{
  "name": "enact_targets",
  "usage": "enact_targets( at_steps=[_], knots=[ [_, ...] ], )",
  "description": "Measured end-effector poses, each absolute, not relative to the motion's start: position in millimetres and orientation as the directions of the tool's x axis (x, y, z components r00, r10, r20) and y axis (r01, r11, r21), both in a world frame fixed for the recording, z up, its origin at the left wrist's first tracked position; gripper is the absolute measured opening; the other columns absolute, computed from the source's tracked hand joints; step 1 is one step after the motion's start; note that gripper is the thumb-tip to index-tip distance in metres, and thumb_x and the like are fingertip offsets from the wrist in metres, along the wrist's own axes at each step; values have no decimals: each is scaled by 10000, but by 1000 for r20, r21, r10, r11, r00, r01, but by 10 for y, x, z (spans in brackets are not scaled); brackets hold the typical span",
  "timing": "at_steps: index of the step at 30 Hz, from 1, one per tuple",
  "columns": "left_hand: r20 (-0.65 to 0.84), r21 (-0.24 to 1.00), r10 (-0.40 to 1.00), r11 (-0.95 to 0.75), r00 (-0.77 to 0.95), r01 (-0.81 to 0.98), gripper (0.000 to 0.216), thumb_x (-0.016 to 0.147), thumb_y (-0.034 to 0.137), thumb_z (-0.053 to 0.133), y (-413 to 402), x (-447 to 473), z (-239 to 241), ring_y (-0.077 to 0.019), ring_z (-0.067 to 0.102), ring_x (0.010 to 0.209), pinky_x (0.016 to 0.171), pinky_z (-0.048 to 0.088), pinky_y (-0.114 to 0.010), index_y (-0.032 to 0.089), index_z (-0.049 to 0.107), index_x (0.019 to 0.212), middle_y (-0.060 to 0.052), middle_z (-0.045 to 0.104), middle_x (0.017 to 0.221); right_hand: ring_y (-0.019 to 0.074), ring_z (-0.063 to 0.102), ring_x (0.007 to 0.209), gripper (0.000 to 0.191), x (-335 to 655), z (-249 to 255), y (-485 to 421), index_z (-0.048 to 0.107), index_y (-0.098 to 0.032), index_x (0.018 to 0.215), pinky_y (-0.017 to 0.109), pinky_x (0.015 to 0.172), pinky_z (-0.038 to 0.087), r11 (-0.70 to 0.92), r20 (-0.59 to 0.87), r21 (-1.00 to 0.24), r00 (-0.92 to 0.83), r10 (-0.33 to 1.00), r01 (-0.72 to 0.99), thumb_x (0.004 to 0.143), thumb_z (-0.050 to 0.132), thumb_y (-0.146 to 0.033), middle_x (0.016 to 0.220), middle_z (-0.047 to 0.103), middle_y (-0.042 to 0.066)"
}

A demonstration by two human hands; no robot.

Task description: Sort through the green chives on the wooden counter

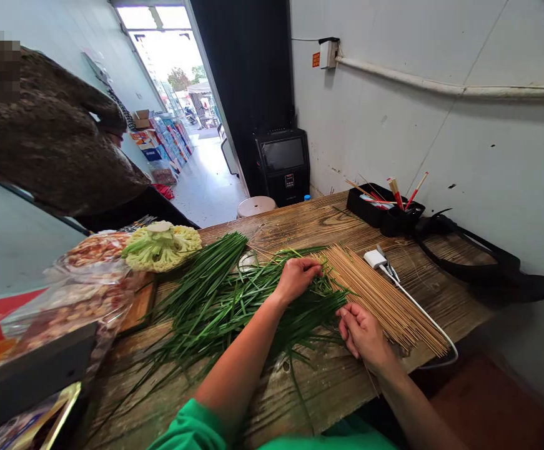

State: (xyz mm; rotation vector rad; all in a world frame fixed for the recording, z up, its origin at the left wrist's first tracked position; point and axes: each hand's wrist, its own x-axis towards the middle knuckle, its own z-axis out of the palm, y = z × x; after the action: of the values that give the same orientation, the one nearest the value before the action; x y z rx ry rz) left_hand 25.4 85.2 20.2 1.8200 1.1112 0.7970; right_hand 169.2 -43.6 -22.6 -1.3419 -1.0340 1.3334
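A large loose pile of long green chive leaves [215,294] lies across the wooden table [309,225]. My left hand [297,277] rests on the pile's right end with its fingers curled, pinching some leaves. My right hand [364,332] is closed at the near edge of a bundle of thin bamboo skewers [384,294], fingers pinched together on what looks like a skewer. The skewers lie fanned out just right of the greens.
A cauliflower head [162,245] and plastic bags of food [75,300] sit at the left. A white charger with cable [375,259], a black tray holding chopsticks [384,206] and a black strap [478,256] lie by the wall. Another person [51,137] stands at the far left.
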Motion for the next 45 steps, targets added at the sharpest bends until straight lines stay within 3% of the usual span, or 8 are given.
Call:
enact_targets(
  at_steps=[6,12,17,19,26,31,38,45],
  knots=[
    [114,826,841,-376,529,419,220,779,239,553,793,265,268,-114,588,648,637,440,-194,128,733,842,-34,717,773,7,302,212,347,1681,-197,-442,478,-183,790,122,234,166,-200,-205,-977,65,977,-76,772,510,-528,453,482,-106],
    [-37,694,498,-611,866,381,321,767,107,498,684,160,558,-114,629,813,762,440,-168,214,709,983,1,717,959,5,305,217,365,1673,-184,-452,470,-185,776,121,238,162,-192,-203,-976,107,973,-105,756,524,-546,459,473,-106],
    [50,451,882,-439,468,778,293,823,206,461,884,-111,623,-161,629,865,795,444,-234,197,711,974,-49,710,974,6,299,219,356,1676,-208,-434,495,-176,794,127,237,174,-178,-184,-982,100,978,-69,759,528,-528,460,472,-102],
    [75,353,933,-356,353,865,264,816,244,487,959,-168,568,-182,629,854,786,443,-260,196,722,925,-68,713,937,7,301,223,350,1677,-207,-427,495,-175,783,128,238,185,-181,-186,-982,104,977,-57,761,525,-523,460,471,-102],
    [-53,219,922,-363,383,906,191,747,216,556,1017,-153,382,-185,622,812,760,439,-269,202,725,834,-65,702,832,7,304,225,341,1687,-228,-427,486,-179,783,125,242,187,-169,-171,-985,89,981,-35,783,504,-519,464,478,-101],
    [-64,332,877,-430,475,839,199,764,253,557,1025,-141,366,-155,614,784,722,444,-226,204,723,861,-45,701,837,10,304,218,350,1690,-252,-423,483,-181,775,129,240,179,-169,-171,-985,76,982,-24,779,502,-531,459,480,-100],
    [-56,180,900,-417,432,891,195,752,246,581,936,49,217,-237,618,905,831,432,-325,182,728,864,-108,698,885,16,311,216,360,1695,-233,-415,480,-185,770,134,236,191,-176,-177,-984,67,982,-7,769,509,-544,455,479,-98],
    [10,251,916,-390,400,886,232,798,255,502,937,49,286,-216,622,866,817,422,-326,192,720,846,-96,697,873,21,304,222,339,1693,-251,-425,471,-195,777,141,235,190,-176,-176,-984,67,982,1,794,488,-533,462,480,-98]
  ],
)
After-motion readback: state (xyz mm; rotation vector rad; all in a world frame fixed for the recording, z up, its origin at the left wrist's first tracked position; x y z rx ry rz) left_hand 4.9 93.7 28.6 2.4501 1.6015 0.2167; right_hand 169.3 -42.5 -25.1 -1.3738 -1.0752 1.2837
